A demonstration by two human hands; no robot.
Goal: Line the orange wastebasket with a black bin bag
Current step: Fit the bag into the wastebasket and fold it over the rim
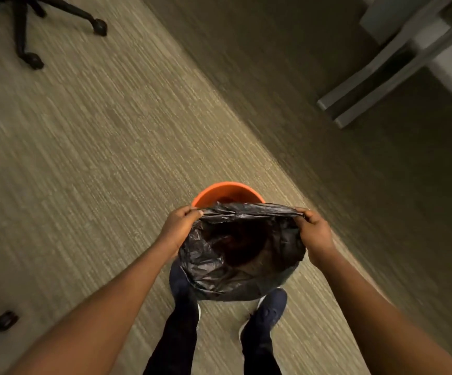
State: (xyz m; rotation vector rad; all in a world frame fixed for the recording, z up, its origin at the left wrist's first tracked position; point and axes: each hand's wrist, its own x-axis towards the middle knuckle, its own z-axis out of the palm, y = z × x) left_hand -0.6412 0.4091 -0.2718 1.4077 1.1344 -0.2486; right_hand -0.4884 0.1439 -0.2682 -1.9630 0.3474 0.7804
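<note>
An orange wastebasket [223,191] stands on the carpet just beyond my feet; only its far rim shows. A black bin bag [219,269] hangs open-mouthed over it and hides most of the basket. My left hand [178,228] pinches the bag's mouth on the left side. On the right side my right hand [317,234] pinches the same edge. The mouth is stretched wide between the two hands, and I look down into its dark inside. Whether the bag's bottom sits inside the basket is hidden.
Beige striped carpet [84,158] covers the floor. A black office chair base [27,25] with castors stands at the top left, another castor [3,322] at the lower left. Grey desk legs [376,85] reach in from the top right. My dark shoes [266,312] are below the bag.
</note>
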